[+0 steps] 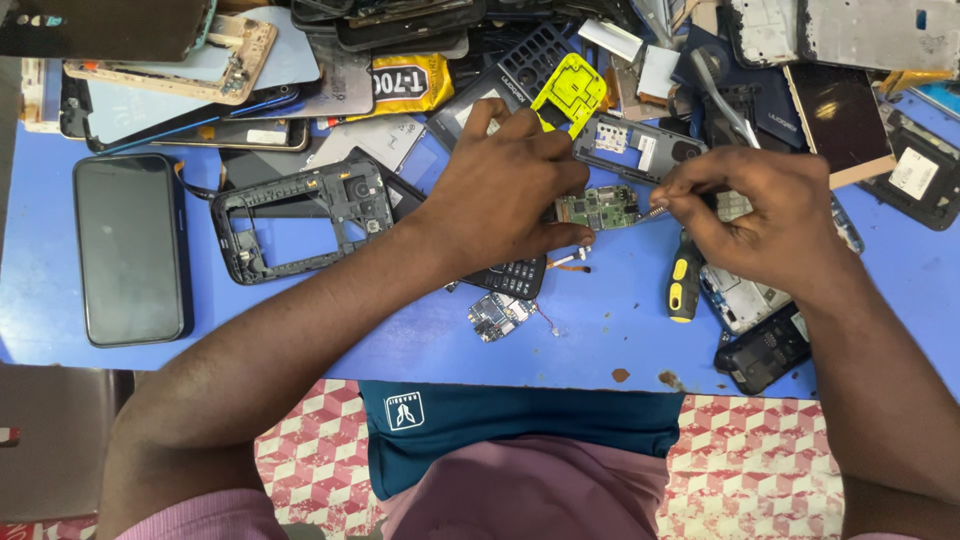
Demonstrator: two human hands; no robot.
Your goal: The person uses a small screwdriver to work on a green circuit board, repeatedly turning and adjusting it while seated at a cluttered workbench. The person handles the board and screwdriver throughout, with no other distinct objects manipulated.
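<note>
While the blue table [40,300] lies strewn with phone parts, a black smartphone [130,248] rests far left; the left hand [500,195] pinches a green circuit board [598,207] above the table; the right hand [765,215] pinches a small metal tool [655,211] touching the board's edge.

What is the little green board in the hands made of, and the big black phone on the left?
The green board looks like rigid circuit-board laminate, matt green with tiny shiny metal parts, held in the left hand. The big phone seems glossy glass in front, since it mirrors light; its rim is probably plastic.
</note>
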